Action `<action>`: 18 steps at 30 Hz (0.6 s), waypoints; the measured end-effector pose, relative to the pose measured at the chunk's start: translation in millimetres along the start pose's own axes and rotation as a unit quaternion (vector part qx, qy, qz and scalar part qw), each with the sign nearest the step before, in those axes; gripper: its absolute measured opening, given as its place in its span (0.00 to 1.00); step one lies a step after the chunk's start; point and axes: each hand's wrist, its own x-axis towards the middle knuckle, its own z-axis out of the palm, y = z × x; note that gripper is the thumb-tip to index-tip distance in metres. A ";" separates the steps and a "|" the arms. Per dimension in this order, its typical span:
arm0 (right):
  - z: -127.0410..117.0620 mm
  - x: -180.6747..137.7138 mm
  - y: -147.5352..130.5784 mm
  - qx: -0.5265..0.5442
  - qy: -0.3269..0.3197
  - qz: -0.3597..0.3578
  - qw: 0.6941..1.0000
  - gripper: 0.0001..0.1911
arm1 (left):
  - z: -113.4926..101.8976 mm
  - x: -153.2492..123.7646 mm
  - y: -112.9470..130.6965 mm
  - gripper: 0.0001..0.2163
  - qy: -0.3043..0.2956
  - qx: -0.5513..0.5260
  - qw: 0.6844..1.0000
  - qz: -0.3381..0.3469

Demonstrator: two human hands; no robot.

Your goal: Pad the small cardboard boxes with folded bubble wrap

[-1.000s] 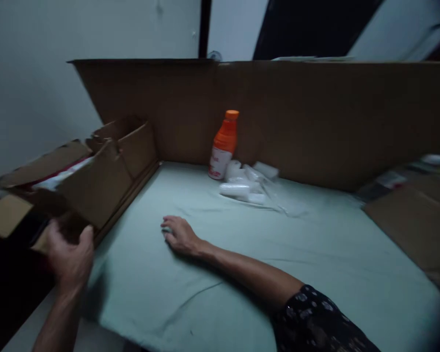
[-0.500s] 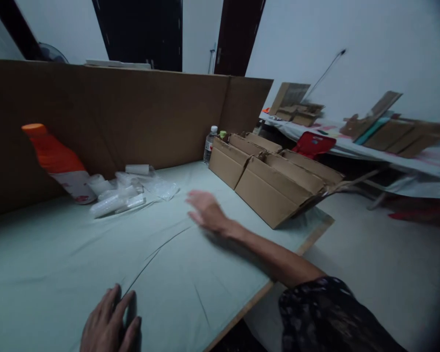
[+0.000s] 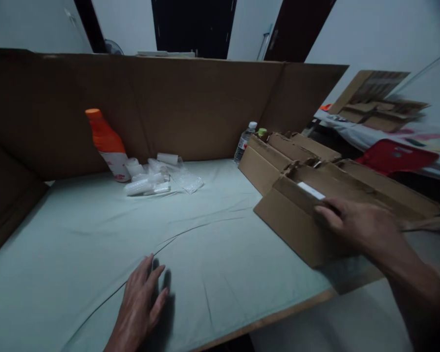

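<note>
My left hand (image 3: pixel 139 298) rests on the pale green tablecloth (image 3: pixel 106 234) at the lower left, fingers spread and holding nothing. At the right, my right hand (image 3: pixel 359 225) is at the near cardboard box (image 3: pixel 297 225), fingers at its open top and thumb by the front wall. A small flat white piece (image 3: pixel 311 190) sticks out at the box's top edge, right at the fingertips, which appear closed on it. Its lower part is hidden, so I cannot tell what it is. The box has upright dividers.
A tall cardboard screen (image 3: pixel 205 107) runs along the back. Before it stand an orange-and-white bottle (image 3: pixel 110 146), clear plastic rolls and bags (image 3: pixel 150 181), and a water bottle (image 3: pixel 244 142). A second cardboard box (image 3: pixel 264 161) and a red chair (image 3: pixel 396 156) are to the right.
My right hand has moved from over the tablecloth to the near cardboard box, where the white piece now shows. My left hand stays on the cloth. The view has turned left.
</note>
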 end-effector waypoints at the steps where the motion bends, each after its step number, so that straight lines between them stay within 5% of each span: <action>1: -8.9 -1.8 -16.2 0.017 0.012 -0.031 0.999 0.28 | -3.6 -0.5 0.6 0.17 -0.001 -0.016 1.000 -0.009; 6: -40.5 13.9 -127.8 0.193 0.029 -0.165 0.967 0.07 | -22.6 -4.6 -1.0 0.19 -0.030 -0.088 0.993 -0.066; 11: -47.2 48.1 -229.8 0.322 0.010 -0.275 0.906 0.09 | -34.8 -6.3 0.4 0.25 0.010 -0.151 0.973 -0.176; 14: -49.6 54.2 -239.1 0.410 0.031 -0.285 0.866 0.06 | -42.5 -10.7 -2.4 0.29 0.023 -0.179 0.954 -0.239; 18: -30.9 35.3 -200.1 0.418 0.089 -0.103 0.898 0.10 | -48.8 -14.5 -9.0 0.32 0.044 -0.199 0.933 -0.297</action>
